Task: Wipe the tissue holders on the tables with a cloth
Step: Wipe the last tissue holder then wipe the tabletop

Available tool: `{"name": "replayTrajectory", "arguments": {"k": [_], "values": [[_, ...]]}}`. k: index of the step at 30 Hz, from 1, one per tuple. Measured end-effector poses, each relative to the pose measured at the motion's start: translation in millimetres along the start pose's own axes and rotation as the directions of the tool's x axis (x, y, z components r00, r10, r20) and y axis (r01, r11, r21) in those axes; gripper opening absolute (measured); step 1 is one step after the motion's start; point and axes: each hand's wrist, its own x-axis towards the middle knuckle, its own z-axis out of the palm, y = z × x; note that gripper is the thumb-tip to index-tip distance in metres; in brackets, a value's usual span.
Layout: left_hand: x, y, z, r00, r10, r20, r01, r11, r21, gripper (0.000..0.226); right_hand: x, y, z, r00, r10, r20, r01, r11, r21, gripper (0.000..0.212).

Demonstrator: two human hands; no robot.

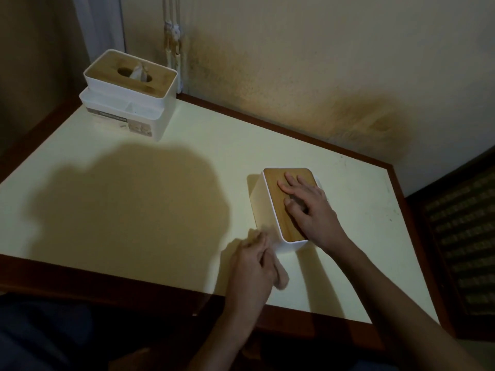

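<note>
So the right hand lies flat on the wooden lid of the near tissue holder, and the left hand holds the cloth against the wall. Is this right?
Not quite. In the head view the left hand presses the cloth against the near tissue holder, at its side, not the wall. The right hand does lie flat on its wooden lid.

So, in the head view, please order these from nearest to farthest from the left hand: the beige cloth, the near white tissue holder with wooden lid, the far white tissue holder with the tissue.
1. The beige cloth, inside the grip of the left hand.
2. The near white tissue holder with wooden lid, just right of it, under the right hand.
3. The far white tissue holder with the tissue, at the table's back left corner.
</note>
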Motion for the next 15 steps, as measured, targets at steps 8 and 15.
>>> {"name": "replayTrajectory", "arguments": {"k": [8,15], "values": [[100,2,-9,0.997,-0.033,-0.064,0.042,0.987,0.155,0.018,-1,0,-2,1.0,0.01,0.003,-0.01,1.0,0.002,0.042],[139,12,-22,0.995,-0.087,0.044,0.078,0.981,0.179,0.026,0,-2,-4,1.0,0.007,0.005,-0.007,1.0,-0.016,0.04]]}}
